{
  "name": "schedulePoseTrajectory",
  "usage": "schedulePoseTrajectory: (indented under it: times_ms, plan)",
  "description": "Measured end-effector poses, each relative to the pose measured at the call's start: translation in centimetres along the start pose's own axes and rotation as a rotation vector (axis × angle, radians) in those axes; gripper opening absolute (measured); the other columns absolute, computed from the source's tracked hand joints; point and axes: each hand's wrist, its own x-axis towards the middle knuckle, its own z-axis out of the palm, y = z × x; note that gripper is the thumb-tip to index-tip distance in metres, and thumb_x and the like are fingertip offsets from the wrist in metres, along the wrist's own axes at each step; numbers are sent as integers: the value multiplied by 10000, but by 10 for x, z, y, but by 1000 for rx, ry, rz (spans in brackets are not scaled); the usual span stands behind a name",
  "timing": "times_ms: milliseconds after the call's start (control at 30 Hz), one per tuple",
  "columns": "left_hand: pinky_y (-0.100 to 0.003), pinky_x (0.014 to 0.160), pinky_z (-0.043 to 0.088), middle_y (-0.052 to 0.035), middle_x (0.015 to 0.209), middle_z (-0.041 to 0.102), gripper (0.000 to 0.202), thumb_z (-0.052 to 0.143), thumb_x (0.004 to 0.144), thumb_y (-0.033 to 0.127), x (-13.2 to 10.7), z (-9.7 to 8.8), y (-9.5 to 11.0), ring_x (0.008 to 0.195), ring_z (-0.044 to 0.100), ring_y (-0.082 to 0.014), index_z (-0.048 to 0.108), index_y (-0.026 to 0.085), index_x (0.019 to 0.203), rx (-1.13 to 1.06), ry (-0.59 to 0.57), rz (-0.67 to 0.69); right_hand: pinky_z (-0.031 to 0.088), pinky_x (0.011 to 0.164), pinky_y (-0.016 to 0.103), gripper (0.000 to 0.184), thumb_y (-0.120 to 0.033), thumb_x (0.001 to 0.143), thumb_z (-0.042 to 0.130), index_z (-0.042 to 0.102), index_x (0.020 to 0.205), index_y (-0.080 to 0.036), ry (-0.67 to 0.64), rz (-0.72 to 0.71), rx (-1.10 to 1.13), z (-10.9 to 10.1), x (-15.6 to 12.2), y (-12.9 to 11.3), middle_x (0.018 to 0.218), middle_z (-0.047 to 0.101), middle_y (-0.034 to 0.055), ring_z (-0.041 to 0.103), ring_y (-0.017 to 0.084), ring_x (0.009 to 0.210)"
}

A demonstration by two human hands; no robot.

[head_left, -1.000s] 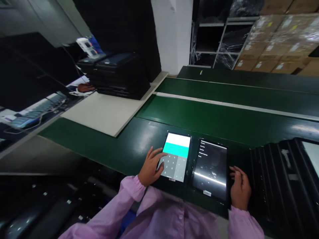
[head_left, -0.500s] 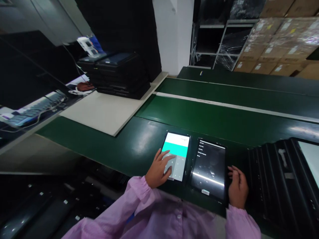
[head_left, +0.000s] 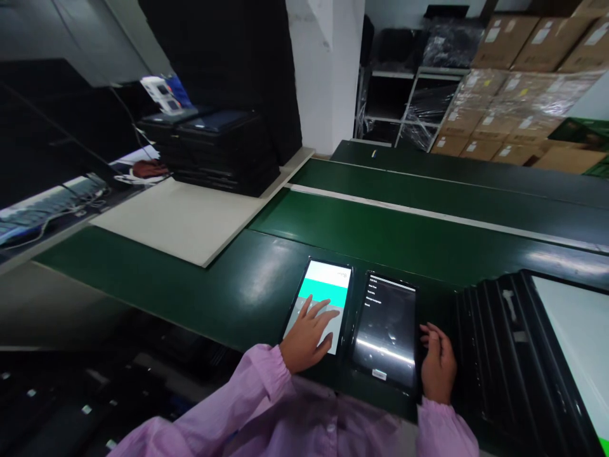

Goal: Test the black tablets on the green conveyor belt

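A tablet lies on the green bench with a white, teal and grey calculator-like keypad on its screen. Over that keypad my left hand is spread, fingers apart, covering part of the keys; whether a fingertip presses the glass I cannot tell. To its right lies a second tablet, its dark screen showing a short text menu and a small label at its lower edge. My right hand rests beside that tablet's right edge, loosely curled, with nothing visible in it.
A leaning row of black tablets stands at the right. On a pale board at the left is a stack of black devices. Wrapped cartons and a metal shelf stand behind the green bench.
My left hand has shifted over the keypad, its fingers now more spread. The digits at the top of the screen differ. The view has tilted up and turned slightly right; my right hand stays beside the dark tablet.
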Motion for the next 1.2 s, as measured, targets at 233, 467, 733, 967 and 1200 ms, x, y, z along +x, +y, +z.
schedulePoseTrajectory:
  times_ms: [233, 467, 733, 967, 1200]
  plan:
    - [-681, 1297, 175, -109, 1403, 654, 505, 482, 949, 145, -1, 3, 0, 1505, 405, -308, 448, 194, 1451, -2, 4, 3, 488, 860, 395, 544, -645, 937, 524, 674, 1178, -181, -7, -3, -9, -1, 0, 4, 1133, 748, 130, 630, 226, 890]
    - [-673, 1303, 169, -89, 1403, 656, 502, 482, 953, 157, 1, -4, -1, 1499, 421, -300, 461, 221, 1451, -8, -7, -17, 488, 870, 395, 528, -638, 944, 531, 672, 1178, -186, -3, 1, 1, -1, -1, 0, 1137, 748, 126, 631, 225, 896]
    - [-692, 1289, 187, -90, 1334, 685, 467, 476, 975, 195, 17, -8, -20, 1503, 405, -336, 496, 210, 1442, 58, 40, -120, 488, 868, 391, 547, -652, 942, 520, 673, 1185, -186, -9, 8, -9, -2, -2, -1, 1126, 753, 121, 631, 222, 897]
    - [-683, 1300, 158, -86, 1380, 669, 499, 507, 960, 192, 34, -9, -13, 1537, 352, -328, 505, 193, 1459, 30, -27, -60, 483, 862, 396, 543, -644, 943, 513, 670, 1175, -179, -8, -4, -6, 0, -2, -4, 1111, 747, 124, 621, 222, 882]
    - [-697, 1278, 204, -90, 1346, 687, 462, 489, 965, 174, 31, -9, -19, 1507, 403, -330, 527, 187, 1425, 48, 21, -111, 484, 872, 401, 560, -666, 928, 525, 668, 1180, -188, -18, 9, 7, -1, -1, 1, 1115, 750, 119, 625, 226, 891]
